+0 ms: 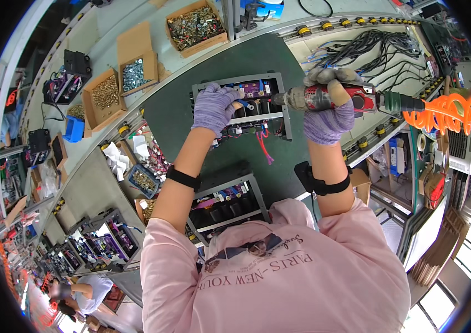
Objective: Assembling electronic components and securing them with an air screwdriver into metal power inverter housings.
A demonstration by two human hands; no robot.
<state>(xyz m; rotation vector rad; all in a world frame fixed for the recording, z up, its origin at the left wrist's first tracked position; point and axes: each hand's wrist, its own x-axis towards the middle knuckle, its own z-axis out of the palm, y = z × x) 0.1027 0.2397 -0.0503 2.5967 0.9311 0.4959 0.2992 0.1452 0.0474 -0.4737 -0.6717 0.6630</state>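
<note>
In front of me on the dark green mat lies a grey metal chassis point(286, 119) with a purple circuit board point(251, 89), wires and dark parts inside. My left hand point(215, 108), in a purple knit glove, rests over its left part. The thumb and fingers close together beside the board; what lies between them is hidden. Wrapped in my gloved right hand point(329, 114) is a red air screwdriver point(317, 99), held sideways at the chassis's right side. Its front end points left toward the chassis. Pink-red leads point(266, 149) hang from the chassis's near edge.
A second chassis point(230, 225) stands close to my body. Open boxes of small metal parts point(196, 28) and screws point(105, 93) line the left and far side. Black cables point(368, 53) lie at the far right. An orange coiled hose point(446, 114) runs from the screwdriver.
</note>
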